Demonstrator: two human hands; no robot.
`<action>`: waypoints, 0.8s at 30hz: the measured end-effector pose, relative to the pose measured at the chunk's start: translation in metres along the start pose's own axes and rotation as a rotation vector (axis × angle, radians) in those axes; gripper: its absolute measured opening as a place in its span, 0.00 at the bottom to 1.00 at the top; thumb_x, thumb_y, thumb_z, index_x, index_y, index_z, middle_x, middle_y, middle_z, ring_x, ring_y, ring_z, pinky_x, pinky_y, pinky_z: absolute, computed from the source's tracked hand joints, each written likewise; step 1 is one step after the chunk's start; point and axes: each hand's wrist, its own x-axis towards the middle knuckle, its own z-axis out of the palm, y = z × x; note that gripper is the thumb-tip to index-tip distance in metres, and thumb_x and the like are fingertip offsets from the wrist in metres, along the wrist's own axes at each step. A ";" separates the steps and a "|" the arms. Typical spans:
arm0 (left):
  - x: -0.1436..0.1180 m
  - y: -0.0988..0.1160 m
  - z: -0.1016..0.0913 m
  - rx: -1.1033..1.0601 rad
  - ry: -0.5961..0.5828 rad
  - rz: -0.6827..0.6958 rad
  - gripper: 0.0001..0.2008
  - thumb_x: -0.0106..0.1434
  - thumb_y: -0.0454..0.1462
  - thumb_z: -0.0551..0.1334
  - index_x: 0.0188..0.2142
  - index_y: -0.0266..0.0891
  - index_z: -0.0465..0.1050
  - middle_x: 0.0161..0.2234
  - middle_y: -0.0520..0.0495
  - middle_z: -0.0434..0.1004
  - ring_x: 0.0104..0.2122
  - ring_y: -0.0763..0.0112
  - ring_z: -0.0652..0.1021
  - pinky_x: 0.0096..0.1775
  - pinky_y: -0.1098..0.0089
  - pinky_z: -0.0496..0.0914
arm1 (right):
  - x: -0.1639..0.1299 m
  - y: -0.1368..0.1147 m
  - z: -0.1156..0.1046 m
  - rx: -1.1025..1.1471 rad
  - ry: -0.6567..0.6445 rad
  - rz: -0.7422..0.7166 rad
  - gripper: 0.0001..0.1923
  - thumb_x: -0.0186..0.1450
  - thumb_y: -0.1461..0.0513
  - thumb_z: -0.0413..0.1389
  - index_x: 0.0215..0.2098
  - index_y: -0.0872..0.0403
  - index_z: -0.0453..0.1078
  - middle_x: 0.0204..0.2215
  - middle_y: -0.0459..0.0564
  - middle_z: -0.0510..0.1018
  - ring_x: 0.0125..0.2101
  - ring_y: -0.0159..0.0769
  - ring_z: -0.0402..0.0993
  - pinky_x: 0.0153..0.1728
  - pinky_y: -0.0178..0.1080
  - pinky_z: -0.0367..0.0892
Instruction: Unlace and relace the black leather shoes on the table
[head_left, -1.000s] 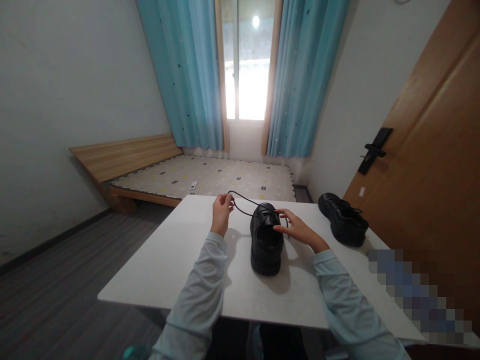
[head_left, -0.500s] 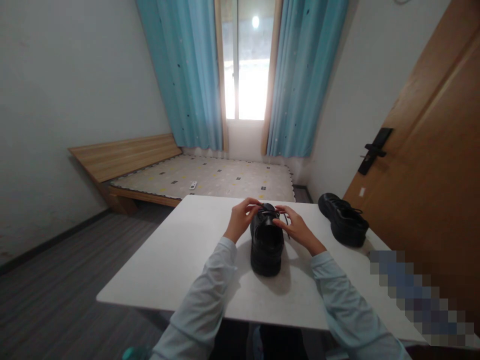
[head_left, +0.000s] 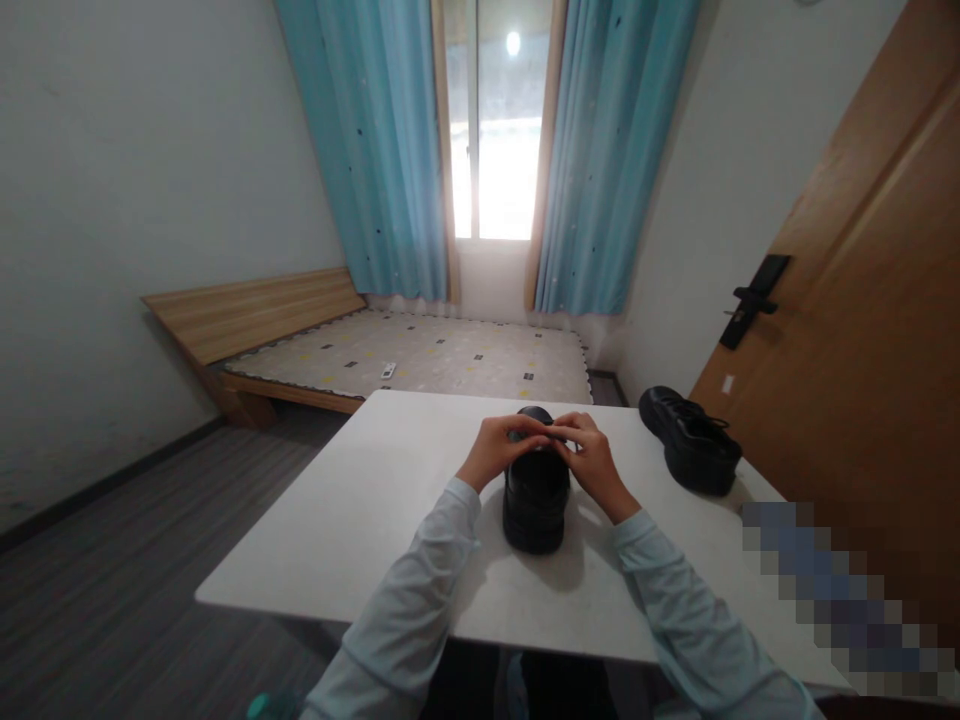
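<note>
- Your left hand point(head_left: 501, 450) is up on the top of the black shoe point(head_left: 534, 495), fingers curled in and pinched at the lacing area.
- Your right hand point(head_left: 592, 455) comes in from the other side, fingertips meeting the left ones right above the shoe's opening.
- Both hands are pinched tight there; what they pinch is too small to make out, presumably the lace.
- The shoe stands upright mid-worktop, heel toward you, toe pointing at the window.
- The white worktop point(head_left: 360, 520) carries it, pale sleeves reaching in from the near edge.
- A second black shoe point(head_left: 691, 440) sits well apart at the right, close to the wooden door point(head_left: 862, 330).
- Beyond the worktop: a low bed point(head_left: 405, 355), blue curtains point(head_left: 375, 150), bright window point(head_left: 491, 130).
</note>
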 end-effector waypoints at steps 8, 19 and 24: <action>0.007 -0.022 -0.008 -0.029 0.275 -0.125 0.09 0.57 0.39 0.63 0.37 0.39 0.76 0.32 0.46 0.79 0.31 0.69 0.77 0.33 0.71 0.71 | 0.002 0.002 -0.024 -0.060 0.281 0.095 0.16 0.62 0.51 0.54 0.37 0.51 0.77 0.26 0.48 0.69 0.30 0.37 0.66 0.33 0.39 0.65; 0.004 -0.034 -0.008 0.129 0.182 -0.260 0.02 0.50 0.35 0.67 0.27 0.41 0.77 0.27 0.49 0.79 0.26 0.69 0.75 0.35 0.67 0.72 | 0.008 0.025 -0.032 -0.185 0.522 0.242 0.22 0.63 0.47 0.49 0.32 0.56 0.73 0.31 0.52 0.72 0.30 0.36 0.68 0.32 0.38 0.66; 0.003 -0.039 -0.009 0.159 0.172 -0.268 0.03 0.51 0.33 0.66 0.27 0.42 0.77 0.28 0.48 0.79 0.27 0.67 0.76 0.38 0.65 0.72 | 0.003 0.048 -0.021 -0.284 0.263 0.274 0.19 0.63 0.49 0.50 0.30 0.54 0.73 0.32 0.56 0.74 0.34 0.43 0.70 0.37 0.44 0.66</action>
